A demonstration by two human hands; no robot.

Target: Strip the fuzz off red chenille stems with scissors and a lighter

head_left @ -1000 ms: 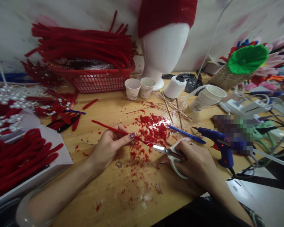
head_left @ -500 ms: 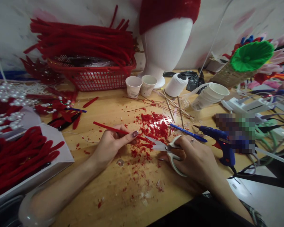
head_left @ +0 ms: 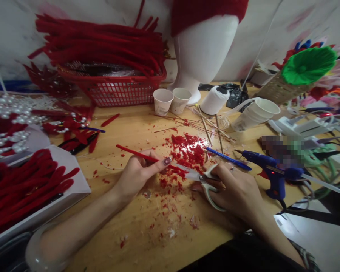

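Note:
Between the thumb and fingers of my left hand (head_left: 141,172) is a red fuzzy pipe cleaner (head_left: 130,150), one end pointing up to the left. My right hand (head_left: 234,187) is wrapped round white-handled scissors (head_left: 201,178). Their blades lie along the pipe cleaner's right end, just past my left fingertips, and look nearly closed. Whether they touch the fuzz is hard to make out. Below the blades and behind them, red fluff clippings (head_left: 188,149) are heaped and scattered on the wooden table (head_left: 107,226).
Right of my right hand lie a blue pen (head_left: 229,159) and a blue glue gun (head_left: 272,168). Behind stand paper cups (head_left: 162,102), a thread spool (head_left: 214,100), a foam head (head_left: 206,53) and a red basket (head_left: 121,91). A white box (head_left: 70,189) of red pipe cleaners sits at left.
The scissor blades, apart before, have come nearly together along the pipe cleaner. The whole view has shifted slightly, with both hands keeping about the same places over the table.

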